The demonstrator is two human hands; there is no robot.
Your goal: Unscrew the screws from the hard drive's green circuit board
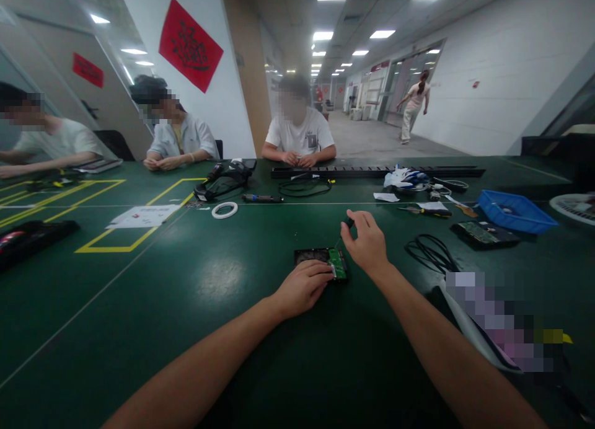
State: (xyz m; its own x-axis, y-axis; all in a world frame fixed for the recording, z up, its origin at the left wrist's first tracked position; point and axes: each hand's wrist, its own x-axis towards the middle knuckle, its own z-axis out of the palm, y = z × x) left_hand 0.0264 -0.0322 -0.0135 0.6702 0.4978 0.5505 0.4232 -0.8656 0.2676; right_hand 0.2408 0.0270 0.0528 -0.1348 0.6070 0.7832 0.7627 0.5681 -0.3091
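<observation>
A hard drive [312, 255] with a green circuit board [339, 260] on its right part lies on the green table in front of me. My left hand [303, 286] holds it down from the near side, its fingers curved over the drive onto the board. Above the drive's right end, my right hand [365, 238] pinches a small screwdriver [349, 223]. Its thin shaft slants down to the upper edge of the board. The tip's exact contact is too small to make out. Tiny specks, perhaps screws, lie just beyond the drive.
To the right are a blue tray [515, 212], another hard drive [484, 234], a black cable [432, 253] and a screwdriver [425, 211]. Farther off lie a tape ring [225, 210], a pen-like tool [263, 198] and gloves [405, 178]. Several people sit across the table.
</observation>
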